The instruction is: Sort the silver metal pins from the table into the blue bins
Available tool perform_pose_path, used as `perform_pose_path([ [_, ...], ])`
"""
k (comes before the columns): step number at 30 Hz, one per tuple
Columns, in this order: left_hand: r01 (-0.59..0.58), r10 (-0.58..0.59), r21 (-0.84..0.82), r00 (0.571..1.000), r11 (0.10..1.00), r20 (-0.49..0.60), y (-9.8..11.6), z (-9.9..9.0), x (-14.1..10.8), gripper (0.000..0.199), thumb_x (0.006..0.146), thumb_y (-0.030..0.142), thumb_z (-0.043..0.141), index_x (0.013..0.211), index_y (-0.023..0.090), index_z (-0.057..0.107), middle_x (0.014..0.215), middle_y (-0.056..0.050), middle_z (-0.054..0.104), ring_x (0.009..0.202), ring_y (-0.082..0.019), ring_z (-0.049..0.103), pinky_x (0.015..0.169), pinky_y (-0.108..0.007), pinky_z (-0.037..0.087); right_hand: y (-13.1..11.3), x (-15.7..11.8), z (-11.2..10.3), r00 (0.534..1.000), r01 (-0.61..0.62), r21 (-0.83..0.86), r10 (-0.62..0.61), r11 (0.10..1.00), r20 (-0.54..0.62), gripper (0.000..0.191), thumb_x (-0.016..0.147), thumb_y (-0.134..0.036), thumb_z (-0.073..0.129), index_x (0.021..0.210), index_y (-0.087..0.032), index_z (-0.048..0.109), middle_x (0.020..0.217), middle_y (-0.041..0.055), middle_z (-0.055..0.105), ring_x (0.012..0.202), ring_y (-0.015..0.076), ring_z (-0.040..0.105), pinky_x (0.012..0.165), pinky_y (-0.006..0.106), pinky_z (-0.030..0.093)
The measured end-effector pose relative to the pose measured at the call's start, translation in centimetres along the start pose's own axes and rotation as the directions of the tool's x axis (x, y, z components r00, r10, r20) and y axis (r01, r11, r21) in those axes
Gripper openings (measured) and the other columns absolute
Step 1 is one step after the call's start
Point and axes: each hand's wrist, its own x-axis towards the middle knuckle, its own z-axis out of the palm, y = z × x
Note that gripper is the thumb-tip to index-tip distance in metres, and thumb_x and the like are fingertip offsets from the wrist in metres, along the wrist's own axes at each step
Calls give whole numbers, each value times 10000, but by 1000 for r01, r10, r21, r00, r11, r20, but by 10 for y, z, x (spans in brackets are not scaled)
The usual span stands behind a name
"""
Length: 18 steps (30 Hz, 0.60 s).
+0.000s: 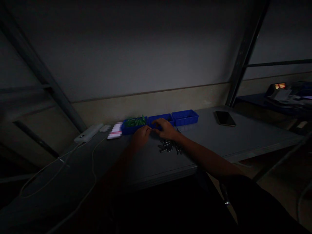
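Apparently partway: left hand (141, 136) and right hand (165, 129) nearly meeting, cannot tell if pinching anything; green pieces (134, 122) in blue bin (130, 130) at their 10 o'clock, metal parts (167, 149) loose on table (146, 167) at 4 o'clock.

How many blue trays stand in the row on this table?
3: the left tray with green pieces, the middle tray partly behind the right hand, and the right tray.

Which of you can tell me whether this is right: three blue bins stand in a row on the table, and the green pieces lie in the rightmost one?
Not quite: the green pieces lie in the leftmost bin, as the head view shows. The three blue bins do stand in a row on the table.
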Motion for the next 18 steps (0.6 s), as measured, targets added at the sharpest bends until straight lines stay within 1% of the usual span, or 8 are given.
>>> perform_pose_path([
  [4, 40, -41, -14, 998, 999, -55, -1, -2, 1, 311, 863, 313, 284, 818, 167, 555, 729, -60, 622, 706, -188, 577, 679, -296, 430, 0, 0, -2, 1000, 10, -13, -10, 1000, 29, 217, 763, -220, 615, 969, -158, 585, 873, 46, 595, 843, 169, 519, 794, 295, 384],
  [7, 61, -63, -30, 996, 998, -61, 2, -3, 1, 308, 868, 331, 284, 795, 177, 541, 688, -46, 616, 672, -181, 582, 652, -286, 432, -3, 0, -2, 999, 13, -15, -12, 1000, 40, 165, 776, -227, 598, 921, -148, 592, 861, 50, 591, 843, 167, 519, 785, 283, 384],
  [11, 65, -68, -56, 996, 996, -64, 5, -4, 0, 324, 875, 360, 291, 749, 186, 534, 649, -33, 603, 643, -171, 580, 635, -275, 434, -4, 0, -2, 1000, -1, -9, 2, 1000, 26, 131, 794, -233, 577, 895, -150, 590, 834, 43, 590, 820, 159, 516, 764, 267, 384],
  [12, 66, -71, -71, 995, 995, -66, 5, -4, -1, 327, 877, 360, 289, 776, 182, 544, 651, -33, 601, 640, -169, 579, 632, -274, 435, -5, 0, -2, 1000, -5, -9, 5, 1000, 21, 132, 804, -246, 568, 890, -149, 590, 825, 44, 592, 813, 159, 516, 757, 266, 384],
  [14, 63, -73, -117, 994, 991, -83, 4, -4, -1, 324, 882, 337, 286, 897, 165, 560, 677, -35, 602, 638, -164, 574, 628, -274, 439, -5, 0, -3, 1000, -15, -14, 16, 1000, 11, 151, 825, -278, 546, 876, -145, 595, 812, 48, 596, 802, 160, 517, 749, 268, 383],
  [16, 51, -72, -169, 990, 984, -121, 1, -3, 0, 317, 873, 292, 300, 1023, 147, 539, 714, -39, 600, 638, -156, 564, 628, -275, 443, -6, 1, -3, 1000, -30, -19, 30, 999, 5, 170, 838, -296, 532, 863, -142, 600, 801, 50, 600, 791, 159, 520, 743, 269, 381],
  [18, 52, -88, -205, 981, 977, -170, -2, -3, 1, 321, 859, 259, 313, 1070, 137, 523, 730, -40, 586, 624, -148, 547, 622, -279, 445, -7, 1, -4, 999, -43, -22, 43, 999, -2, 176, 842, -299, 528, 850, -140, 604, 792, 50, 601, 780, 156, 524, 742, 268, 380],
])
